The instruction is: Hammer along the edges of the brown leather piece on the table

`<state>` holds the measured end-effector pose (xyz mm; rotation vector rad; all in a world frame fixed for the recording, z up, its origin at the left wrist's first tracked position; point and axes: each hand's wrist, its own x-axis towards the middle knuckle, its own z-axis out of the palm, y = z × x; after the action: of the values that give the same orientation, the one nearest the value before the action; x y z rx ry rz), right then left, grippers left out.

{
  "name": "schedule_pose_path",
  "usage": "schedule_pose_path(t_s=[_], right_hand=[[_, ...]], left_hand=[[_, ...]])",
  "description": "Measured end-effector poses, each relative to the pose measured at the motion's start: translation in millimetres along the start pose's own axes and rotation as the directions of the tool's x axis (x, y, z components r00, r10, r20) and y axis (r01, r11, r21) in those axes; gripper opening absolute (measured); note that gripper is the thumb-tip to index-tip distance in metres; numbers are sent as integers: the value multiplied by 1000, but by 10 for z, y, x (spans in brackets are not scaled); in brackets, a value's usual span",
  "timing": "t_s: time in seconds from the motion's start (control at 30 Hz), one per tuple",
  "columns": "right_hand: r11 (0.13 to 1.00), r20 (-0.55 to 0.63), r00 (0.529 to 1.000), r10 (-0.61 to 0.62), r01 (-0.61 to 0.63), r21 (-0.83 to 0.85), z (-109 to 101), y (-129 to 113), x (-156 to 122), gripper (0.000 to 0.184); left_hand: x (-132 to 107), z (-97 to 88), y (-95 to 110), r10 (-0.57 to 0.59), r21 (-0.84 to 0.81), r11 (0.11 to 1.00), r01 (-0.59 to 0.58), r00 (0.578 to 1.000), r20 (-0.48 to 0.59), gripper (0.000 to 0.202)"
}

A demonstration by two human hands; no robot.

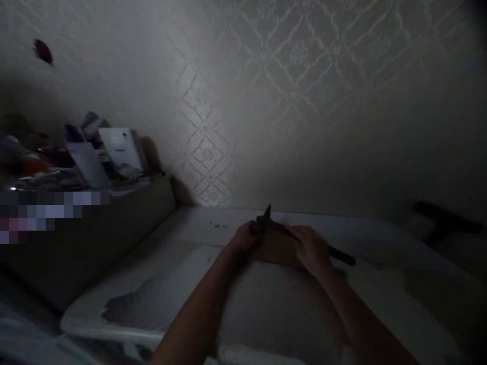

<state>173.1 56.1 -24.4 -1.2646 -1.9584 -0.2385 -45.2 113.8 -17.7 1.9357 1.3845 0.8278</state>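
My right hand (314, 252) is wrapped round the handle of a hammer (279, 226), whose dark end sticks out to the right. The hammer's head is at the left end of a flat brown board (277, 247), close to my left hand (245, 238). My left hand is closed at the board's left edge, fingers curled under the hammer head. What its fingertips pinch is hidden in the dark. Several small dark pieces, perhaps nails (217, 225), lie on the white surface to the left.
The pale table (152, 299) has a worn grey patch and stands against a patterned wall (289, 126). A cabinet (114, 228) at left bears a white box (119, 148) and clutter. A dark, blurred object (443, 219) is at the far right.
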Motion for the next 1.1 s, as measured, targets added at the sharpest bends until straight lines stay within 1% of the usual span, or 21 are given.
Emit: schedule_pose_path(t_s=[0.1,0.23,0.3,0.37,0.5,0.7,0.77,0.83,0.93,1.03,1.1], right_hand=[[1000,-17,1000,12,-12,-8,-34,17,2,48],[1000,27,1000,-9,9,-5,-59,44,1,53],[1000,28,1000,-13,13,-6,-61,55,2,53],[1000,20,1000,-7,7,-9,-61,64,1,51],[1000,27,999,-19,19,-13,-54,82,-4,52],[999,36,999,-32,33,-32,-50,104,-8,47],[999,19,999,-26,26,-33,-47,102,-8,46],[999,8,1000,-20,20,-25,-41,95,-9,47],[999,23,999,-38,39,-16,-24,78,-10,52],[999,1,999,-41,41,-16,-5,50,-7,51],[999,-3,999,-43,43,-16,3,28,-4,51]], left_hand=[[4,9,-16,6,-32,999,-5,1000,8,36],[12,14,-24,31,-17,999,-31,1000,-1,31],[18,19,-30,39,-41,998,-39,999,14,30],[22,25,-35,38,-61,997,-37,999,26,32],[18,28,-32,26,-42,999,-25,1000,10,30],[7,6,-11,23,-30,999,-23,1000,17,35],[-1,0,-1,21,-21,1000,-21,1000,8,36],[-13,-4,13,18,7,1000,-18,1000,-9,34],[-25,-7,30,14,48,999,-12,1000,-26,34],[-19,-4,25,0,31,1000,0,1000,-12,39],[-8,1,10,16,14,1000,-16,1000,-5,42]])
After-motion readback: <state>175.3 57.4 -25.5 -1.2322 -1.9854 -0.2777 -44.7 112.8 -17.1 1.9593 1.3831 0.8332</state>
